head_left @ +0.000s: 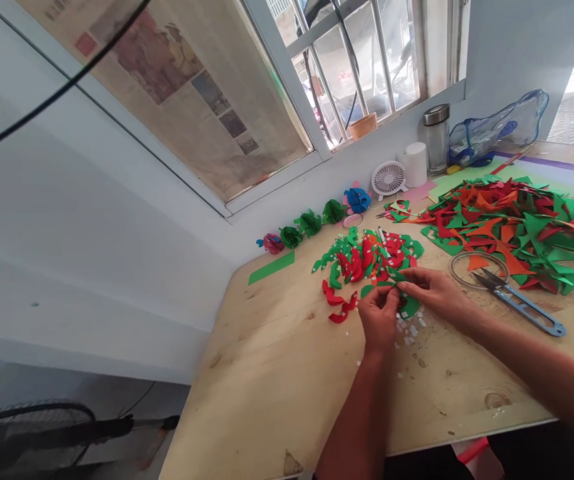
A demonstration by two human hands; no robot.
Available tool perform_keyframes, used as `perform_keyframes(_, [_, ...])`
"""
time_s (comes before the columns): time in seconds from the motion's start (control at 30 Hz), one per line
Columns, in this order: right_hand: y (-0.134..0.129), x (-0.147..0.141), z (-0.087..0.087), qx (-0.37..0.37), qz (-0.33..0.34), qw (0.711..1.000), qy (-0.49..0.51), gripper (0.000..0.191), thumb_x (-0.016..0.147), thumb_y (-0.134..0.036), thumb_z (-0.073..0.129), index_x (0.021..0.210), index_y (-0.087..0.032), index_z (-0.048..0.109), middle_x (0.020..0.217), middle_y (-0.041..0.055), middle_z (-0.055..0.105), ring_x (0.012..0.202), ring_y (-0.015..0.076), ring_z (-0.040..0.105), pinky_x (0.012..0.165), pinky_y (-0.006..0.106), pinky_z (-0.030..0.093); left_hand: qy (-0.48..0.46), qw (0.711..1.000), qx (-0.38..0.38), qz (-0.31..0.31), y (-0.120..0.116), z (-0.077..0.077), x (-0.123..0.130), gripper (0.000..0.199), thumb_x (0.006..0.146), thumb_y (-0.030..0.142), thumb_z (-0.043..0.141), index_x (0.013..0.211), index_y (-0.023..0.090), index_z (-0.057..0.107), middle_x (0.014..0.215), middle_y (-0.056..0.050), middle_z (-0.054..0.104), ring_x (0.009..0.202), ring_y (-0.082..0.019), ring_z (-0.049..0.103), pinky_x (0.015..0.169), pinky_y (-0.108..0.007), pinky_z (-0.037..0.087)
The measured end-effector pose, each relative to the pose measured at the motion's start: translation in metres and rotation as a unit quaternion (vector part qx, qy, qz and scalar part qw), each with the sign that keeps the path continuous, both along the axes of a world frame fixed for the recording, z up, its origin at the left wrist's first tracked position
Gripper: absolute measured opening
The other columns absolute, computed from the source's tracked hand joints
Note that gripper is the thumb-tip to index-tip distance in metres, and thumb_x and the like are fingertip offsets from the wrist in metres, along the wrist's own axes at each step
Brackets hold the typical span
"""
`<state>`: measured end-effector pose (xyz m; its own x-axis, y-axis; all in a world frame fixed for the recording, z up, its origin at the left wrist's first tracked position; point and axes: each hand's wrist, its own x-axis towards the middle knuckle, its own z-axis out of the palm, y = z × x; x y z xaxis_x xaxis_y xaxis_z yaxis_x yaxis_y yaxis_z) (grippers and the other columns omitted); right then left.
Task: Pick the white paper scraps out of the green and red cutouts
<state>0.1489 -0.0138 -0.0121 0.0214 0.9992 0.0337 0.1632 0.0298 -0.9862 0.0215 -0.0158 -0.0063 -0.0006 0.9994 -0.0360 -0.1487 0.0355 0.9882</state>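
Note:
My left hand point(379, 312) and my right hand point(429, 288) meet over the table, fingertips pinched together on a small green cut-out piece point(395, 275). Whether it is paper or felt I cannot tell. More green pieces point(409, 308) lie right under my fingers, partly hidden by them. Just beyond is a heap of red, green and orange cut-outs point(367, 257), many bearing small white squares. Two wavy red strips point(343, 313) lie left of my left hand. Small white bits point(411, 330) are scattered on the wood below my hands.
Blue-handled thread snips point(529, 308) rest beside a clear tape roll point(479, 269) to my right. Behind them rises a big pile of coloured scraps point(521, 230). Along the wall stand green paper balls point(311, 223), a small white fan point(389, 180) and a glass bottle point(437, 140).

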Motion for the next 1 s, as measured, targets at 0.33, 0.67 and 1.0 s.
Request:
perform_keyframes(0.33, [-0.004, -0.002, 0.010, -0.006, -0.018, 0.997, 0.080, 0.030, 0.070, -0.048, 0.065, 0.073, -0.018, 0.063, 0.069, 0.0001, 0.061, 0.064, 0.0140, 0.053, 0.055, 0.025, 0.043, -0.001, 1.000, 0.002, -0.029, -0.005, 0.006, 0.001, 0.019, 0.064, 0.030, 0.068, 0.059, 0.013, 0.060, 0.051, 0.001, 0.057, 0.047, -0.009, 0.051, 0.052, -0.022, 0.045])
perform_keyframes(0.67, [-0.007, -0.004, 0.016, -0.004, -0.025, 0.995, 0.096, 0.033, 0.068, -0.049, 0.066, 0.075, -0.017, 0.061, 0.065, -0.0021, 0.057, 0.059, 0.0119, 0.050, 0.051, 0.024, 0.041, 0.010, 0.999, -0.006, -0.035, -0.008, 0.007, 0.002, 0.018, 0.064, 0.029, 0.068, 0.060, 0.014, 0.061, 0.052, 0.000, 0.058, 0.048, -0.010, 0.053, 0.054, -0.023, 0.046])
perform_keyframes(1.0, [-0.009, -0.005, 0.017, -0.028, -0.002, 0.989, 0.144, 0.040, 0.067, -0.055, 0.067, 0.081, -0.018, 0.060, 0.071, -0.0001, 0.059, 0.064, 0.0138, 0.053, 0.055, 0.025, 0.044, -0.001, 0.999, -0.009, -0.032, -0.009, 0.009, 0.003, 0.017, 0.064, 0.028, 0.068, 0.059, 0.013, 0.061, 0.050, 0.001, 0.057, 0.046, -0.009, 0.052, 0.052, -0.022, 0.047])
